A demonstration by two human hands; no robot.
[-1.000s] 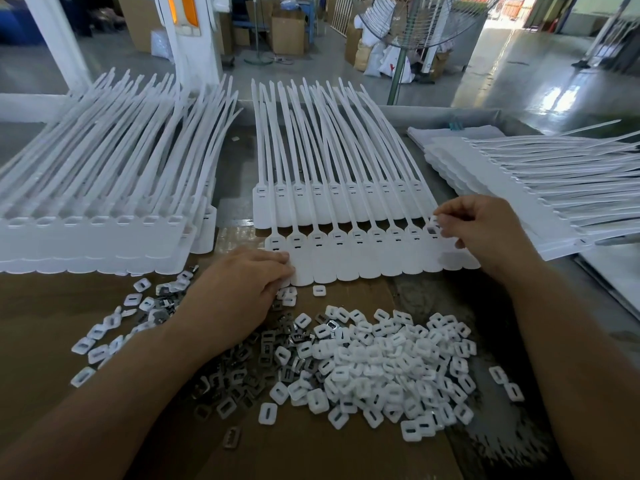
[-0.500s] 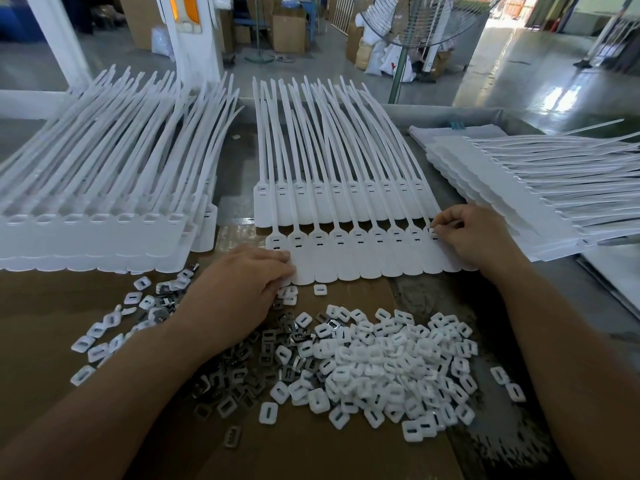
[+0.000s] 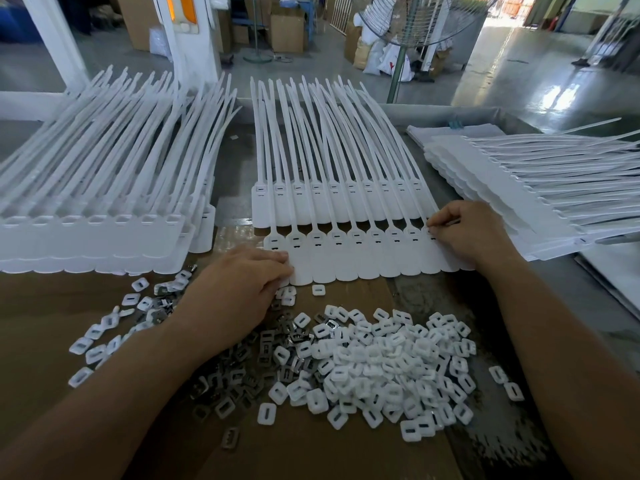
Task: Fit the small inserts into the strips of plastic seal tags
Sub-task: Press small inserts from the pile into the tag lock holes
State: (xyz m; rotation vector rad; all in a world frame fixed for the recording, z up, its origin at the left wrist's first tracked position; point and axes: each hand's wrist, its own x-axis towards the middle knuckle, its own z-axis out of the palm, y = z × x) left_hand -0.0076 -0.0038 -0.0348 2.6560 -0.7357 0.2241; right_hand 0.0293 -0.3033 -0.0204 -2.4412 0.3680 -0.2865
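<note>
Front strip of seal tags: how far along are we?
Done: hard to tell from here. In hand: left hand presses the front strip of white plastic seal tags flat; right hand pinches its rightmost head. Left: a large pile of small white plastic inserts lies loose.

inserts (image 3: 377, 362) heaped before the strip (image 3: 363, 258) under my hands; tag stacks left (image 3: 90, 233) and right (image 3: 512, 188), fan (image 3: 415, 19) behind

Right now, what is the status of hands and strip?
Left hand presses strip at left end. Right hand pinches its right end. Insert pile nearby, nothing blocking.
</note>
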